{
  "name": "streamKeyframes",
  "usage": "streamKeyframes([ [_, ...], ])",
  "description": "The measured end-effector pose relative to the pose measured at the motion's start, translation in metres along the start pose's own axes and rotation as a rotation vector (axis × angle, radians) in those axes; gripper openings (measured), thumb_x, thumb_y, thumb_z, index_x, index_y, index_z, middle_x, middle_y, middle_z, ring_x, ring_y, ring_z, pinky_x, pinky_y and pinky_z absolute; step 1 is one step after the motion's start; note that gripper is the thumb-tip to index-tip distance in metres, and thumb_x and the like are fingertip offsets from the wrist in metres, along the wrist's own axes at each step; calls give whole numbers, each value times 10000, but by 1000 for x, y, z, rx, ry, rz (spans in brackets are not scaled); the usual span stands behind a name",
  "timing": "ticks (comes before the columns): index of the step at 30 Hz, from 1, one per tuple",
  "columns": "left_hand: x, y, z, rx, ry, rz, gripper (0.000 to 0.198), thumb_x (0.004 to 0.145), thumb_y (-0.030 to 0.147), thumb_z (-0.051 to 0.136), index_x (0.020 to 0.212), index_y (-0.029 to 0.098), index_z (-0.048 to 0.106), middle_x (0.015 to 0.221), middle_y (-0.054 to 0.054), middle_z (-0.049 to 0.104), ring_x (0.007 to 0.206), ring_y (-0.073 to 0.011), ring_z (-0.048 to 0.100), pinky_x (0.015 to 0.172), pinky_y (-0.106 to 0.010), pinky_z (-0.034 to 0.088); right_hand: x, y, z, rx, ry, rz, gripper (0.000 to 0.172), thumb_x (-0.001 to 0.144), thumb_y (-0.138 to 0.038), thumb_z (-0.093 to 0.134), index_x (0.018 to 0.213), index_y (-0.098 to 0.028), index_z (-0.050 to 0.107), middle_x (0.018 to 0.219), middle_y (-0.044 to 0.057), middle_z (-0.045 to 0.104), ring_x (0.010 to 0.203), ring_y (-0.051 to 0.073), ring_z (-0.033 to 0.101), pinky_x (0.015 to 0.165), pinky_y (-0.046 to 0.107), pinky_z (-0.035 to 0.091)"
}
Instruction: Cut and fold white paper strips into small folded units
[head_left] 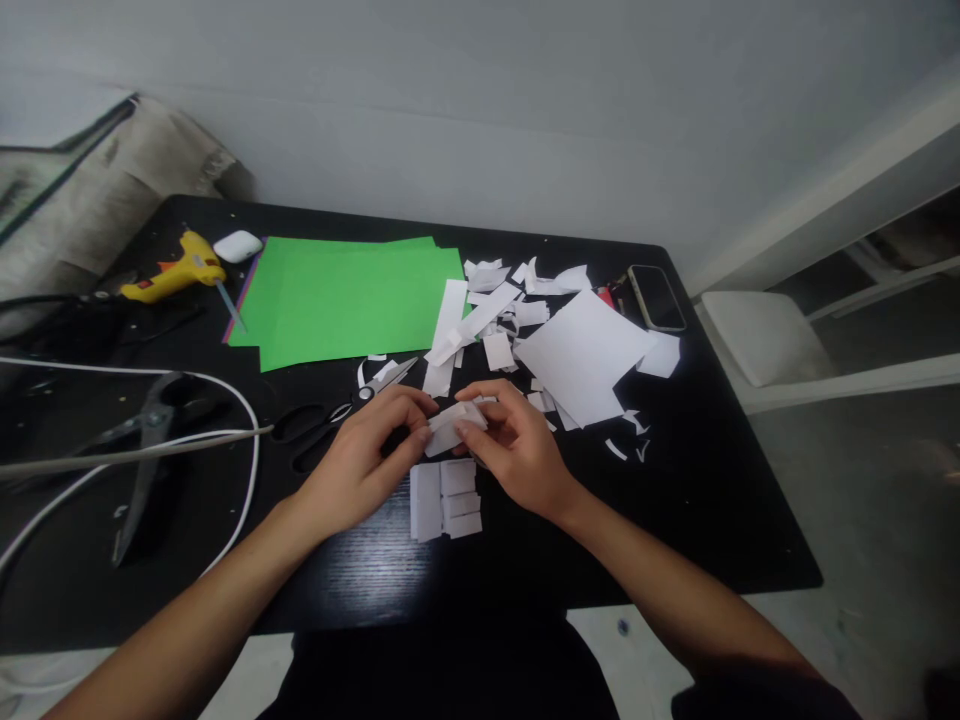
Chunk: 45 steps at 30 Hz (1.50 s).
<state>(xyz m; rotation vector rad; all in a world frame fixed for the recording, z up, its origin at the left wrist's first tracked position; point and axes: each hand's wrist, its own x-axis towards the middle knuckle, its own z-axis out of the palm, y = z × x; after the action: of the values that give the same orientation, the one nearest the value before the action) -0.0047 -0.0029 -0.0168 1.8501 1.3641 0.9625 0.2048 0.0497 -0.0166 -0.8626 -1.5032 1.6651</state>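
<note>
Between my two hands is a small folded piece of white paper (444, 430), held just above the table. My left hand (367, 455) pinches its left end between thumb and fingers. At the right end, the thumb of my right hand (517, 445) presses on top with the fingers curled behind. Just below lies a small white folded-paper piece (427, 502) with several short flaps on its right side. Black-handled scissors (307, 425) rest beside my left hand, blades pointing up and right, partly hidden by it.
Green sheets (352, 300) lie at the back, with white paper scraps (487, 320) and a larger white sheet (585, 355) to their right. A yellow glue gun (180, 270), a white cable (251, 420) and pliers-like tool (150, 450) occupy the left. A phone (657, 297) lies back right.
</note>
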Motion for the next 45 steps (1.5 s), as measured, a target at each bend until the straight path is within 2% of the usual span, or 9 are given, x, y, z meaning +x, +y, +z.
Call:
streamKeyframes([
  [11, 0, 1, 0, 14, 11, 16, 132, 1045, 225, 527, 916, 223, 553, 1153, -35, 641, 1039, -184, 616, 906, -385, 512, 1, -1, 0, -7, 18, 17, 254, 913, -353, 784, 1100, -255, 642, 799, -32, 716, 691, 135, 716, 656, 257, 608],
  [22, -1, 0, 0, 30, 6, 17, 120, 1040, 223, 531, 924, 220, 560, 1168, -43, 640, 1050, -190, 619, 905, -394, 518, -1, 0, 0, -42, 22, 16, 219, 943, -353, 746, 1099, -254, 631, 814, -25, 721, 689, 144, 719, 662, 278, 606],
  [38, 1, 3, 0, 110, 42, 33, 133, 1021, 243, 552, 895, 208, 573, 1130, -67, 663, 1022, -205, 652, 898, -391, 534, -2, -1, 2, -113, 77, -82, 109, 943, -273, 726, 979, -237, 630, 719, -49, 617, 645, 117, 596, 618, 258, 483],
  [42, 2, 3, -3, 135, 72, 25, 141, 1006, 261, 586, 876, 207, 591, 1112, -64, 679, 1023, -207, 659, 897, -386, 532, -3, -1, 2, -147, 83, -86, 120, 944, -307, 725, 970, -241, 628, 684, -52, 597, 616, 124, 573, 594, 265, 484],
  [45, 2, 2, -5, 133, 91, 5, 144, 987, 283, 616, 863, 210, 613, 1091, -59, 697, 1014, -208, 668, 884, -380, 538, -3, -1, 2, -157, 86, -69, 147, 943, -350, 725, 965, -246, 624, 690, -39, 618, 634, 144, 605, 603, 285, 520],
])
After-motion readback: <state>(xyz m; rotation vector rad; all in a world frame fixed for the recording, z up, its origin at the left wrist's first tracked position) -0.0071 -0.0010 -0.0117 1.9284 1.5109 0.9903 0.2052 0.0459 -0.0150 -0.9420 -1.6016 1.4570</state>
